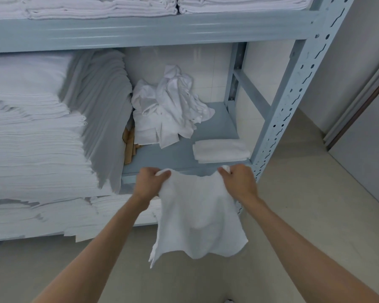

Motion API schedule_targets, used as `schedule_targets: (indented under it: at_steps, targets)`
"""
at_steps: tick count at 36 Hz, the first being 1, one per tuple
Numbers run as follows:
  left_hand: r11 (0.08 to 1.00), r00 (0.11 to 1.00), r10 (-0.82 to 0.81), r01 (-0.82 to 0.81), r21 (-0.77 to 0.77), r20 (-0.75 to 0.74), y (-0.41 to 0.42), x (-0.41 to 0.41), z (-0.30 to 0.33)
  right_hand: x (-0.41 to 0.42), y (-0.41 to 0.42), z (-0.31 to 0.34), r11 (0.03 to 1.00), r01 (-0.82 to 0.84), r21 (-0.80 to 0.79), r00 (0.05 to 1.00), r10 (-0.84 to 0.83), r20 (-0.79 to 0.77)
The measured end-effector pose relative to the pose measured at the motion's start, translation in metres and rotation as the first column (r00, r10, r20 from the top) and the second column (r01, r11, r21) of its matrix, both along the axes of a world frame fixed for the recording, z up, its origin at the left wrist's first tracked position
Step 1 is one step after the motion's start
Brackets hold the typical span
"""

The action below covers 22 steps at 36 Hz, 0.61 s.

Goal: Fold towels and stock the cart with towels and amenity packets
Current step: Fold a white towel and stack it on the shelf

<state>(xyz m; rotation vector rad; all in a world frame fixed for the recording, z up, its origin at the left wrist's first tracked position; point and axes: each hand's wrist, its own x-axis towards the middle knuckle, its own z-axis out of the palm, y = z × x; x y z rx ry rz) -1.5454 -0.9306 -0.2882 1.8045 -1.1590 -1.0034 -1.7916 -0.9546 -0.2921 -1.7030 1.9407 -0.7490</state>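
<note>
Fingers (162, 174) of our left hand (150, 182) and right hand (239, 180) are clamping the small towel's (197, 219) top corners before the shelf (179, 154). We are judging the grip shallow; either corner slipping risks dropping it floorward.

The left hand (148, 182) and right hand (239, 182) each pinch a top corner of a white towel (197, 221), which hangs in front of the shelf (173, 154); a crumpled heap (169, 108) and a folded towel (221, 150) lie on that shelf.

Linen storeroom, metal shelving (293, 88), stacked linens (35, 149)
</note>
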Motion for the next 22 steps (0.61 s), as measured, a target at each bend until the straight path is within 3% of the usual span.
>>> schedule_targets:
  at_steps: [3,8,10,12,14,22]
  targets:
    - [0.997,0.998,-0.061,0.061,-0.042,-0.017,0.002,-0.034,0.006,0.033,0.015,0.005,0.996,-0.065,-0.059,0.987,0.073,0.141]
    - [0.994,0.994,-0.077,0.083,-0.075,0.079,0.004,-0.052,0.017,0.063,0.032,0.01,0.962,-0.214,-0.17,0.958,0.241,0.154]
    - [0.994,0.993,-0.076,0.082,-0.068,0.087,0.002,-0.048,0.018,0.062,0.035,0.012,0.967,-0.234,-0.1,0.919,0.253,0.301]
    - [0.996,0.994,-0.076,0.079,-0.046,0.079,0.004,-0.045,0.017,0.061,0.037,0.014,0.965,-0.262,-0.011,0.823,0.229,0.52]
    - [0.994,0.994,-0.101,0.103,-0.042,0.043,0.006,-0.044,0.017,0.057,0.036,0.014,0.963,-0.27,0.021,0.746,0.195,0.637]
    - [0.973,0.964,-0.228,0.22,-0.075,-0.134,0.012,-0.037,0.031,0.056,0.034,0.007,0.965,-0.233,-0.125,0.842,0.264,0.471]
